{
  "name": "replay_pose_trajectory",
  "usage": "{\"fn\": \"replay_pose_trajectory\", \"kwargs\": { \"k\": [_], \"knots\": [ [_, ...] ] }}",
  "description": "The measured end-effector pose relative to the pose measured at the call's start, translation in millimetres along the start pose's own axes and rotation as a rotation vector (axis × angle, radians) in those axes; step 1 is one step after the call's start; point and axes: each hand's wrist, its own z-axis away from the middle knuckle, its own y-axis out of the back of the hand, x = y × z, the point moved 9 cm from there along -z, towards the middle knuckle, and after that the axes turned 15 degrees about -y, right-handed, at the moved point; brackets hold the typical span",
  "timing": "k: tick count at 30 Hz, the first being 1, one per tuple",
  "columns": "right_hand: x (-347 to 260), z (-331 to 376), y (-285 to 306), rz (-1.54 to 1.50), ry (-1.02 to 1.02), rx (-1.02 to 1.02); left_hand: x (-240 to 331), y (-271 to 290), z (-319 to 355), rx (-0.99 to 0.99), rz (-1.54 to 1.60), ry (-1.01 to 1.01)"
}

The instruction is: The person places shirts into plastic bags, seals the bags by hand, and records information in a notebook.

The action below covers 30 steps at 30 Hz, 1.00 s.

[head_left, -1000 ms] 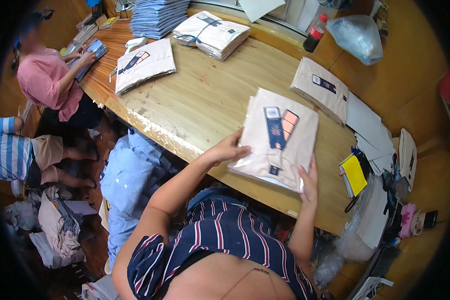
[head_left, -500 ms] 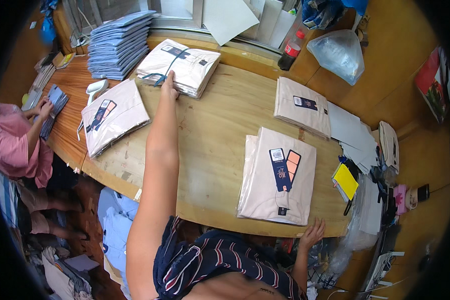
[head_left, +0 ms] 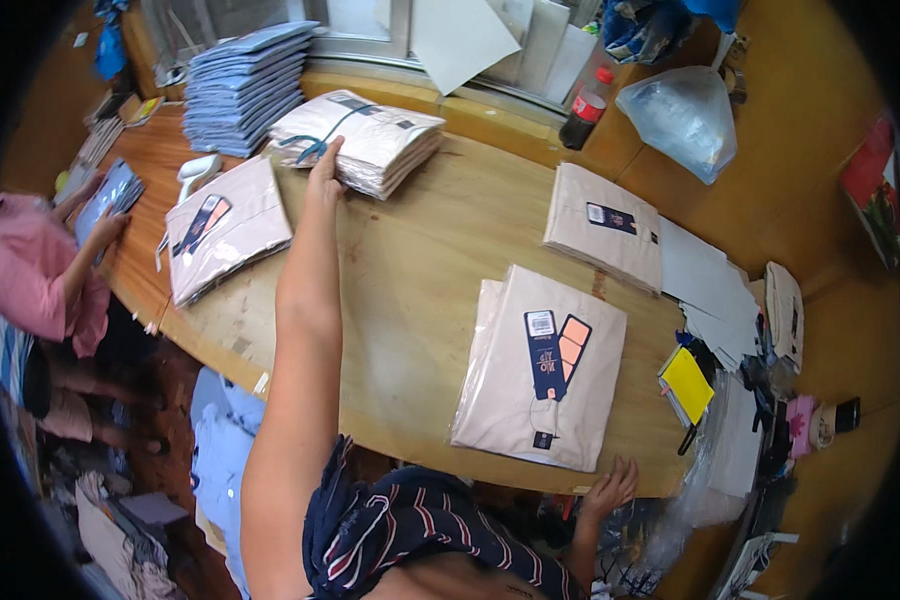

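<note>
My left arm stretches far across the table, and my left hand [head_left: 326,172] grips the near edge of a bundle of folded cream shirts [head_left: 380,135] in clear bags. A dark teal tie [head_left: 313,147] lies across the bundle's top beside my thumb; my other fingers are partly hidden. The bundle is slightly tilted, its layered side showing. Left of it lies a bagged cream shirt [head_left: 245,225] with navy and peach tags. My right hand [head_left: 610,488] rests on the table's near edge, fingers apart, holding nothing. Just beyond it lies a larger pile of bagged cream shirts [head_left: 592,400].
Another cream shirt pile [head_left: 580,240] lies at the right, by white sheets [head_left: 705,270] and a yellow pad [head_left: 688,385]. Behind stand a tall blue garment stack [head_left: 245,95] and a cola bottle [head_left: 582,115]. A white handheld scanner [head_left: 198,172] and a co-worker [head_left: 45,270] are at left.
The tied bundle has tilted up a little in my left hand, and its side layers have spread. The co-worker's hands have shifted on a blue garment. My view has moved slightly.
</note>
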Motion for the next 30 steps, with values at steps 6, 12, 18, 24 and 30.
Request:
{"fn": "replay_pose_trajectory", "kwargs": {
  "k": [6, 12, 18, 24, 30],
  "knots": [
    [0, 3, 5, -0.035, 0.028, 0.065, 14, 18, 110, -0.166, 0.076, -0.069],
    [11, 3, -17, 0.084, 0.143, 0.162, 49, 26, 300, -0.338, 0.366, -0.196],
    [20, 12, 8, -0.243, 0.475, 0.305, 75, 44, 517, -0.355, 0.598, -0.336],
    [-89, 68, 70, -1.146, 0.585, -0.871, 56, 122, 686, -0.287, 0.659, -0.449],
    [-161, 253, 66, -0.791, 0.419, -2.363, -1, 229, 795, 0.083, 0.285, -0.331]
  ]
}}
